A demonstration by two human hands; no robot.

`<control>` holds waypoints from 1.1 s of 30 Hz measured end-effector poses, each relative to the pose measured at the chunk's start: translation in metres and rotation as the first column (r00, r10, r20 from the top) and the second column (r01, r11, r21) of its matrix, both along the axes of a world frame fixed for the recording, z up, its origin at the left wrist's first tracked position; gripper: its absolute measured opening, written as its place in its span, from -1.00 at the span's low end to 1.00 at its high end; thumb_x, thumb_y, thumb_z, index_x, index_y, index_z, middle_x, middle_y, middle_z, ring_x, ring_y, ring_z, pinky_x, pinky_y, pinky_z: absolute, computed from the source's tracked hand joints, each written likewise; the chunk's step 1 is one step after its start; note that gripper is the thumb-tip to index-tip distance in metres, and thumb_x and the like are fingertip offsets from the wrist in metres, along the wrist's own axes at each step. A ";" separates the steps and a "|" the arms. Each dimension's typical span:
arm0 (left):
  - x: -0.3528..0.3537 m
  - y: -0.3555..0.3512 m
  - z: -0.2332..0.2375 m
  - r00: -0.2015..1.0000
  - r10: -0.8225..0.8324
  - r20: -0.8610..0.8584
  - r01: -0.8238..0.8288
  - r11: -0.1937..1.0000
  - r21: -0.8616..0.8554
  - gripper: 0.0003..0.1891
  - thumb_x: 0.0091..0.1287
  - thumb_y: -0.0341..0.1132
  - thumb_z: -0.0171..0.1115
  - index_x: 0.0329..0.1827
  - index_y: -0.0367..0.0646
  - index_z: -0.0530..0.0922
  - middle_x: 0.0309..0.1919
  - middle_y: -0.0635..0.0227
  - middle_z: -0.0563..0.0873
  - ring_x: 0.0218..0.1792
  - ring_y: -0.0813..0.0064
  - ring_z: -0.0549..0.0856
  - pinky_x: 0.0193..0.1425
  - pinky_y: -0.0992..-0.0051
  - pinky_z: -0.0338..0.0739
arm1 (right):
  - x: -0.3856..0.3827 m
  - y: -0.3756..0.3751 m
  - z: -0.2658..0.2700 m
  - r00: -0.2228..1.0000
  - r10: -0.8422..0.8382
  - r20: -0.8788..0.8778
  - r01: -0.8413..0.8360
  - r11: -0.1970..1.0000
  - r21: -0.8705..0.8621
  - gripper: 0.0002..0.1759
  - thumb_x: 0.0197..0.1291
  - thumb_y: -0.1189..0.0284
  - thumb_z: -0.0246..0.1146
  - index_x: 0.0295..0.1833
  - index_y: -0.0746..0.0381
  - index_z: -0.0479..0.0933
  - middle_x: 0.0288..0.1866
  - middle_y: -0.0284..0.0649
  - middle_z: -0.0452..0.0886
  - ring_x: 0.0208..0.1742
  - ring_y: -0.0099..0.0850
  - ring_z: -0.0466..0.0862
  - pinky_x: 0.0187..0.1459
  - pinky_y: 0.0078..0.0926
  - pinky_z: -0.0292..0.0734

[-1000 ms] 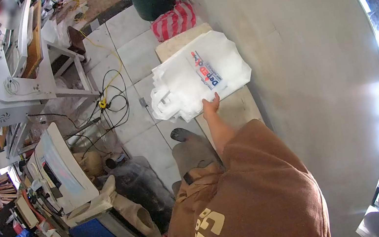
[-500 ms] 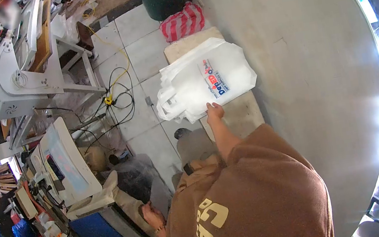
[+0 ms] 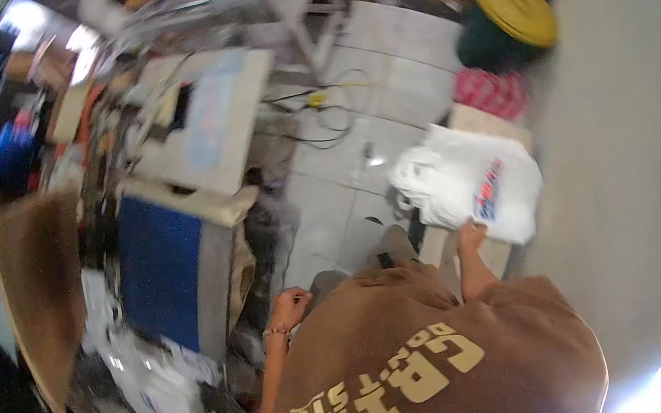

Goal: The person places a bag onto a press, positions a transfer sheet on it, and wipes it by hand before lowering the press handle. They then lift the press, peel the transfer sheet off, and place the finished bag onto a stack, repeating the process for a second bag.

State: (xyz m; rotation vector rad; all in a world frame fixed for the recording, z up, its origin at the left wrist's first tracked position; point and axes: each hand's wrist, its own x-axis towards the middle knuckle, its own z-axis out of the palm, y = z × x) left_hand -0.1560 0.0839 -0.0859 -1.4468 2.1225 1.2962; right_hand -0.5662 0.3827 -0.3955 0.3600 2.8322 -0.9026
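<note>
My right hand is closed at the near edge of a stack of white bags, with the thumb on top. The upper bag carries red and blue print, too blurred to read now. The stack lies flat on a long pale bench or box beside the wall, and its handles point left. My left hand, with a band at the wrist, hangs beside my left thigh. Its fingers are loosely curled, and nothing shows in them. Motion blurs the picture.
A green bin with a yellow lid and a pink-and-white bundle stand beyond the bags. Black cables lie on the tiles. To the left are a cluttered machine table, a blue panel and white plastic bags.
My view has swung left, so the bags and bin appear farther right. More of the left side is visible. My right hand stays on the bag edge.
</note>
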 end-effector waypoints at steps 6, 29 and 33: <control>0.059 0.023 0.021 0.978 0.093 -0.186 -0.153 0.927 -0.344 -0.57 0.41 -0.09 0.39 -0.47 -0.28 0.57 -0.52 0.11 0.64 -0.50 0.30 0.59 -0.32 0.22 0.49 | 0.001 -0.053 0.038 0.880 0.473 0.030 -0.465 0.873 -0.145 -0.55 0.27 0.19 0.37 -0.43 0.34 0.47 -0.49 -0.06 0.60 -0.41 -0.26 0.53 -0.22 -0.17 0.51; 0.500 0.063 0.101 0.383 0.901 -0.202 -0.497 0.017 -0.867 -0.56 0.27 -0.18 0.44 0.10 -0.32 0.71 -0.14 -0.09 0.81 -0.07 -0.10 0.79 0.10 0.06 0.66 | 0.342 -0.313 0.331 -0.827 0.433 0.359 -0.545 -0.459 -0.702 -0.56 0.42 0.04 0.38 -0.33 0.21 0.64 -0.45 -0.49 0.52 -0.36 -0.62 0.38 -0.33 -0.53 0.28; 0.532 0.065 0.109 0.342 0.909 -0.238 -0.576 0.003 -0.817 -0.78 0.27 -0.21 0.44 -0.14 -0.14 0.80 -0.28 0.05 0.83 -0.18 -0.04 0.81 0.00 0.05 0.68 | 0.404 -0.330 0.368 -0.912 0.318 0.261 -0.402 -0.559 -0.725 -0.55 0.43 0.07 0.37 -0.33 0.23 0.60 -0.47 -0.51 0.46 -0.37 -0.62 0.36 -0.34 -0.53 0.28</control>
